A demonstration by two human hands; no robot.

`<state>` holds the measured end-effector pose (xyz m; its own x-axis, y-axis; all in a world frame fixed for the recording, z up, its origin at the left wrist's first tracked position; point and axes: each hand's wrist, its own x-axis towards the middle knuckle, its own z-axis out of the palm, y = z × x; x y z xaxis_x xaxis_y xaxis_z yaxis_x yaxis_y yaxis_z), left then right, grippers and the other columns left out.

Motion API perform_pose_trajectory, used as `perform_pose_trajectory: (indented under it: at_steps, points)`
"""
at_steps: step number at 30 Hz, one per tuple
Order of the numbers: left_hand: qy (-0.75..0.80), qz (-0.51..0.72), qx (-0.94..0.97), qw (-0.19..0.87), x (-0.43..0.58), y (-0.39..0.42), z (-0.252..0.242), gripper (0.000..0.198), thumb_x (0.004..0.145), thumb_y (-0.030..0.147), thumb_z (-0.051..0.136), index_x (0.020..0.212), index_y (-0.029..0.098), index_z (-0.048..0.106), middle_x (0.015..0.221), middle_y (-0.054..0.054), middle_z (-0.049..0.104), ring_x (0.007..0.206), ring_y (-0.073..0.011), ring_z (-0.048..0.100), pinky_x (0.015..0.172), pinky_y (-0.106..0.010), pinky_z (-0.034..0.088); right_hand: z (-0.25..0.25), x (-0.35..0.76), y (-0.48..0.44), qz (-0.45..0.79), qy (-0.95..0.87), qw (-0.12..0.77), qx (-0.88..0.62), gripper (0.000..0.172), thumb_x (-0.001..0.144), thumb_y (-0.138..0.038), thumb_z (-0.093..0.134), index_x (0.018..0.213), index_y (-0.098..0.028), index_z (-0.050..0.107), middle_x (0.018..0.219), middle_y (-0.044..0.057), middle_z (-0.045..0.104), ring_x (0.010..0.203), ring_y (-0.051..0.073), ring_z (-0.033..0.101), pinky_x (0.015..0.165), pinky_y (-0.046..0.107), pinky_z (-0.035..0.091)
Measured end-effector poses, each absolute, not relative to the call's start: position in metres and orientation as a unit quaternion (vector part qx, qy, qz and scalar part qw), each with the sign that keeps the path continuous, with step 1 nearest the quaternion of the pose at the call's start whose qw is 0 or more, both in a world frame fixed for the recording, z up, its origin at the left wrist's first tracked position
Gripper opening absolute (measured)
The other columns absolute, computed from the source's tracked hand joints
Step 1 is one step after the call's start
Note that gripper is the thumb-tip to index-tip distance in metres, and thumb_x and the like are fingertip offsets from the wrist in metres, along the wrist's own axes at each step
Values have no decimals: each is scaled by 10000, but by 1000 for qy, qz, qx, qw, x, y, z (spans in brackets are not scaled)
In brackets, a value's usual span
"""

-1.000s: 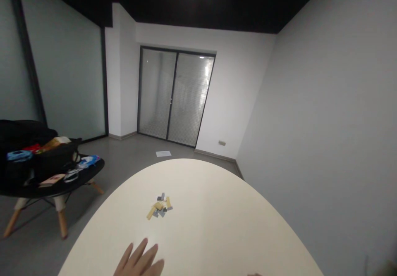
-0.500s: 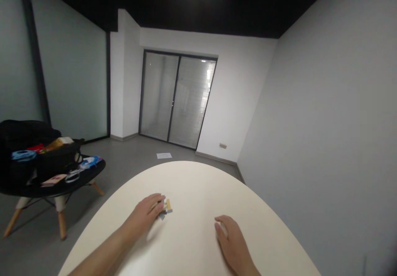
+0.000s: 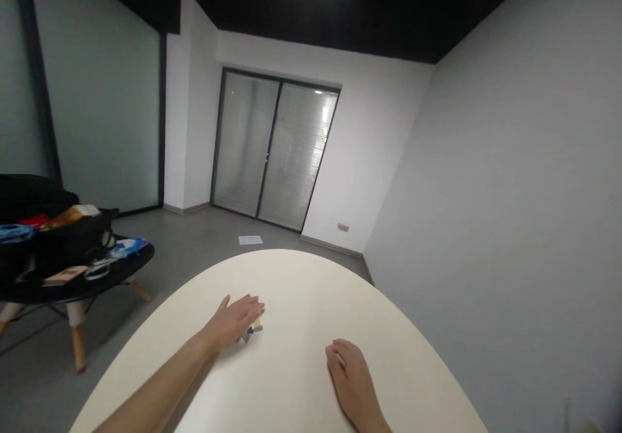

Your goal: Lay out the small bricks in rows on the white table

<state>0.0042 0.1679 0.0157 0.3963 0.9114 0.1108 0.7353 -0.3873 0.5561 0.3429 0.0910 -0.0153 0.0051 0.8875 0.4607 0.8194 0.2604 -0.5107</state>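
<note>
My left hand point(image 3: 234, 323) lies palm down over a small cluster of pieces on the round cream table point(image 3: 291, 277). Its fingers are stretched out and the thumb stands apart. From beneath it peek a small yellow piece point(image 3: 257, 323) and a grey piece point(image 3: 244, 338) with a dark part; the hand hides the rest, and their kind is too small to tell. To the right, my right hand point(image 3: 354, 384) rests on the tabletop, fingers curled and thumb tip close against the index finger. A small gap shows inside the curl, with nothing visible in it.
At the left, a black chair point(image 3: 121, 271) with wooden legs bears a black bag point(image 3: 72, 248), a bright blue packet point(image 3: 127, 247) and other items. A white sheet point(image 3: 250, 240) lies on the floor beyond the table. A grey-white wall point(image 3: 495, 212) runs along the right.
My left hand has flattened, its thumb now spread and its fingers covering more of the pieces. My right hand's thumb and index finger have drawn together. The camera view has shifted slightly.
</note>
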Motion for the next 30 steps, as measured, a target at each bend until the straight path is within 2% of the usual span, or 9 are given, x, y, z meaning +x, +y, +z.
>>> perform_pose_trajectory:
  at_steps: [8,13,18,23,30]
  points:
    - [483,192,838,165,5,166,14,522,985,631,343,1311,326,614,1496,-100,488,1408,-329,376,1123,-688,107,-13,342,89,51,-696,371,-612,589,947,-609,376,959,-165,763,1084,173,739,1073,282,654,1004,435,483]
    - [462,205,852,135,7,163,15,438,982,595,407,1215,321,657,1417,-90,571,1334,-294,460,1135,-605,219,-11,341,89,55,-694,371,-614,576,942,-607,388,923,-174,768,1080,171,739,1058,283,660,995,441,491]
    - [441,212,864,122,10,158,19,399,988,560,421,1185,310,662,1376,-83,596,1274,-277,510,1129,-546,280,-10,341,89,57,-691,373,-616,557,939,-598,397,909,-185,770,1081,162,739,1067,277,655,1003,428,484]
    - [428,206,871,124,14,151,20,374,990,517,446,1184,274,653,1382,-105,580,1292,-276,500,1131,-505,289,-10,339,90,58,-686,376,-620,538,931,-581,414,904,-180,771,1080,166,738,1066,283,653,1002,437,481]
    - [398,197,885,139,32,123,28,315,970,487,496,1146,278,654,1329,-67,607,1269,-247,526,1149,-439,280,-10,337,90,57,-684,382,-618,510,926,-572,429,876,-193,767,1067,155,743,1051,277,658,993,425,485]
